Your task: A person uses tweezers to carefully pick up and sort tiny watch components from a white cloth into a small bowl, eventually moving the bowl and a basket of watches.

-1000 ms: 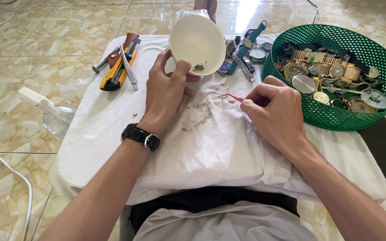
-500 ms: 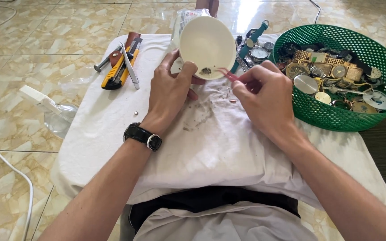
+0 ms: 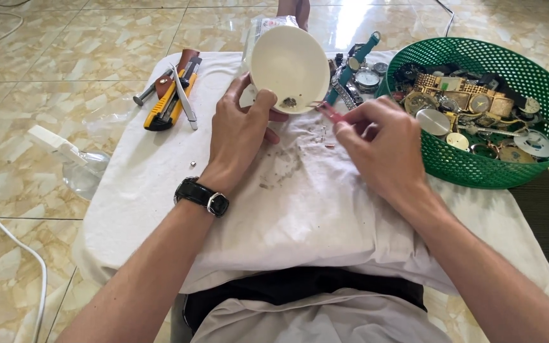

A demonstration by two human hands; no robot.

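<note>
Nearest the camera, two bare forearms reach out over a white cloth (image 3: 300,216) spread on a low table; the left wrist wears a black watch (image 3: 201,195). The cloth is smudged with grey specks between the hands.

The left hand (image 3: 239,130) is closed around the lower rim of a white bowl (image 3: 289,67), thumb over the near edge and fingers curled beneath, holding it tilted so its inside faces the camera. A small dark clump of bits sits in the bowl's lowest part, just by the thumb.

The right hand (image 3: 382,140) is drawn together in a pinch — thumb and forefinger grip a thin red tool (image 3: 326,109) whose tip reaches the bowl's lower rim, close to the clump. The other fingers are folded in loosely. What the tip carries is too small to tell.

To the left on the cloth lie a yellow knife (image 3: 162,105), a pair of tweezers (image 3: 182,98) and a brown-handled tool, side by side. Beyond the bowl rest a few wristwatches (image 3: 360,70), one with a teal strap. To the right sits a green basket (image 3: 541,89) — filled with watch cases, dials and parts. On the tiled floor at left lies a clear lamp (image 3: 71,159).
</note>
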